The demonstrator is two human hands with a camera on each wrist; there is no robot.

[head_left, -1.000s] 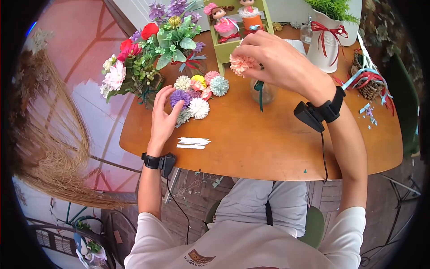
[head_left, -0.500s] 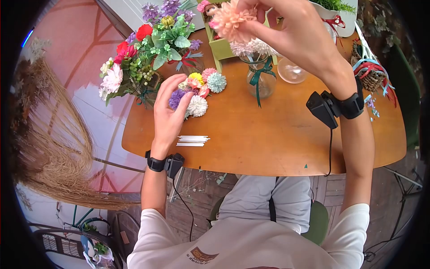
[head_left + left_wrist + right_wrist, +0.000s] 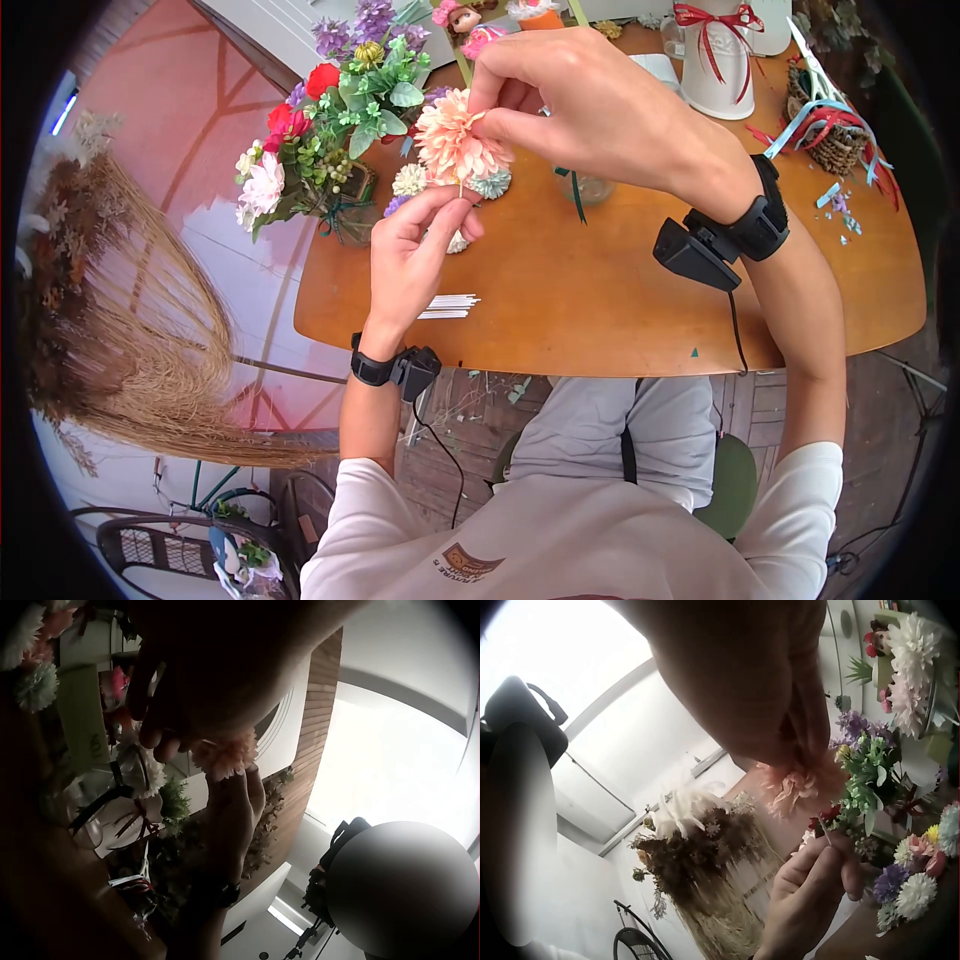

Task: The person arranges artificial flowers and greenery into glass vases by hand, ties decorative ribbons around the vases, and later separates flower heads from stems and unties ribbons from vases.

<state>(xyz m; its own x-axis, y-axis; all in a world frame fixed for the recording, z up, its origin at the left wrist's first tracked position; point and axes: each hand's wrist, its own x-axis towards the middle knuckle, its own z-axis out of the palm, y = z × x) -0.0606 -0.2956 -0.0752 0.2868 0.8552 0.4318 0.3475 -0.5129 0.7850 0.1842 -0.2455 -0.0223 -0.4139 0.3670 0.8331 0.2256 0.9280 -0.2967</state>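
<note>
A peach artificial flower (image 3: 455, 140) is held up over the left part of the table, bloom on top. My right hand (image 3: 580, 110) grips the bloom from its right side between thumb and fingers. Just below, my left hand (image 3: 412, 255) pinches the thin pale stem (image 3: 825, 831) between thumb and fingertips. Behind the left hand lie loose pompom flower heads, among them a purple one (image 3: 892, 884) and a white one (image 3: 916, 894). White sticks (image 3: 450, 306) lie beside the left wrist. Under the right hand stands a glass vase (image 3: 590, 188) with a green ribbon, largely hidden.
Bouquets of red, pink and purple flowers (image 3: 330, 130) stand at the back left. A white pitcher (image 3: 718, 75) with a red bow is at the back right, near a woven basket (image 3: 838, 150) with ribbons. Dolls (image 3: 465, 25) sit at the far edge.
The right hand has carried the peach flower down and left from above the vase. The left hand has moved right and closed from spread fingers to a pinch on the stem.
</note>
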